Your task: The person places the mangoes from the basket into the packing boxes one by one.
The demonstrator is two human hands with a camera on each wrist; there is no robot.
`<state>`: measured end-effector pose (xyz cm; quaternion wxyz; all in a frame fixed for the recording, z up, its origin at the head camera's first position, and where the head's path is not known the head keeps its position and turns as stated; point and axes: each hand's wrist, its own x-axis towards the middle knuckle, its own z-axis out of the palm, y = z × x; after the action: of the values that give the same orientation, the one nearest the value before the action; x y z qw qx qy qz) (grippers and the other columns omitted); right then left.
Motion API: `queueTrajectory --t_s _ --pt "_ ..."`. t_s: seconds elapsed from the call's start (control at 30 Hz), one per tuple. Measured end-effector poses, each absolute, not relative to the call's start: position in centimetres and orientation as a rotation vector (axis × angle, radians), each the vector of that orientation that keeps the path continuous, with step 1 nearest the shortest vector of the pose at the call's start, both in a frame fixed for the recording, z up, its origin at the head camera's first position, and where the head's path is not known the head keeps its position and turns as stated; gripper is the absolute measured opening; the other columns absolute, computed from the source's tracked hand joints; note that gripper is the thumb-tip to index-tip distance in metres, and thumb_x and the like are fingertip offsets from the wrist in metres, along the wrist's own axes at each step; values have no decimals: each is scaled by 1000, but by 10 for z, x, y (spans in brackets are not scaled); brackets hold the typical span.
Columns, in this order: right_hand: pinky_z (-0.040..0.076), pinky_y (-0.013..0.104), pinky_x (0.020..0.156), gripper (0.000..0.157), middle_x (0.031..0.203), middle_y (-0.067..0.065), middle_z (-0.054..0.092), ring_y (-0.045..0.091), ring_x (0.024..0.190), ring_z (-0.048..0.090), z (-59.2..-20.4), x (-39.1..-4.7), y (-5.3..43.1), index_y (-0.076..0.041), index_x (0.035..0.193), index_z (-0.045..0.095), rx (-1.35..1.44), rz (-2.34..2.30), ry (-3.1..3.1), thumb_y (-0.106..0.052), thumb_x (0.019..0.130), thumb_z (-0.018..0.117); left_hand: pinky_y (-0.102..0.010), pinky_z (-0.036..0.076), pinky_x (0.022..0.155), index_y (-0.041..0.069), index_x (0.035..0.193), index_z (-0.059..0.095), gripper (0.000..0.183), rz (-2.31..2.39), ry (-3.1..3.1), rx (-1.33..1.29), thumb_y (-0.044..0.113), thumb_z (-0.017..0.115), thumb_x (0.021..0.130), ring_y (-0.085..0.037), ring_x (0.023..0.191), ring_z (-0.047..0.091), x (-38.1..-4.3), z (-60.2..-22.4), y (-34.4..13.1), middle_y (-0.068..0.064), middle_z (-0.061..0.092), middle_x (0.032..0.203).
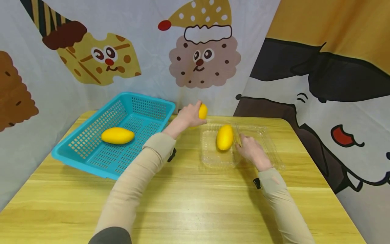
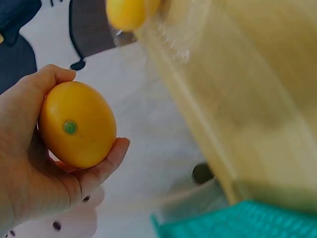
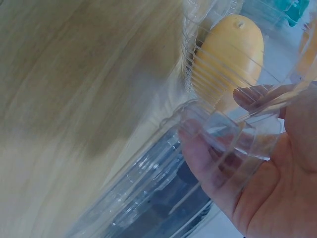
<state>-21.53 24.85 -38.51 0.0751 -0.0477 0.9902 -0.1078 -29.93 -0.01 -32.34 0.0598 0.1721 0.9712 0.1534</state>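
Note:
In the head view my left hand (image 1: 191, 115) grips a yellow mango (image 1: 202, 111) above the table's back edge. The left wrist view shows the fingers and thumb wrapped round this mango (image 2: 78, 124), its green stem spot facing the camera. My right hand (image 1: 251, 149) holds the hinged middle edge of an opened clear plastic container (image 1: 210, 157). In the right wrist view the thumb and fingers pinch the clear plastic (image 3: 228, 131). A second mango (image 1: 224, 137) lies in the container's left half, close to the right fingertips.
On the left of the wooden table (image 1: 189, 203) stands a blue plastic basket (image 1: 82, 169) with another mango (image 1: 117, 135) inside. The left forearm passes over the basket's right side. A printed cloth (image 1: 146, 20) hangs right behind the table.

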Motion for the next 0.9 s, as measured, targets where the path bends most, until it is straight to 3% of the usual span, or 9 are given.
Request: queueTrajectory --t_s 0.13,0.37,0.67,0.8,0.9 --pt "47 33 55 59 128 36 51 27 71 60 -385 -215 248 8 142 33 -149 -317 2982 -25 96 51 -45 53 87 16 150 17 87 509 2885 529 47 65 85 -38 105 62 -299 -343 16 -22 57 128" --pt "49 36 57 59 126 36 53 26 70 59 -385 -215 249 8 141 34 -160 -322 2994 -25 96 51 -33 54 68 14 148 21 86 589 2886 583 45 69 83 -26 78 62 -293 -367 39 -17 63 109" --pt "44 31 52 59 121 36 55 22 61 55 -388 -215 249 8 142 32 -155 -336 2980 -24 97 51 -42 49 96 15 147 24 80 441 2959 581 50 62 85 -34 112 57 -289 -383 56 -19 57 122" --pt "42 30 50 59 122 36 55 21 57 52 -388 -215 249 8 143 31 -144 -351 2971 -25 97 50 -43 44 102 17 146 26 76 309 2979 581 53 57 87 -33 118 54 -288 -388 60 -18 56 127" --pt "47 34 55 59 124 35 55 23 62 56 -388 -215 249 7 143 33 -140 -344 2983 -25 97 51 -43 42 104 18 146 28 73 261 2993 585 55 54 89 -33 121 51 -287 -390 61 -18 55 130"
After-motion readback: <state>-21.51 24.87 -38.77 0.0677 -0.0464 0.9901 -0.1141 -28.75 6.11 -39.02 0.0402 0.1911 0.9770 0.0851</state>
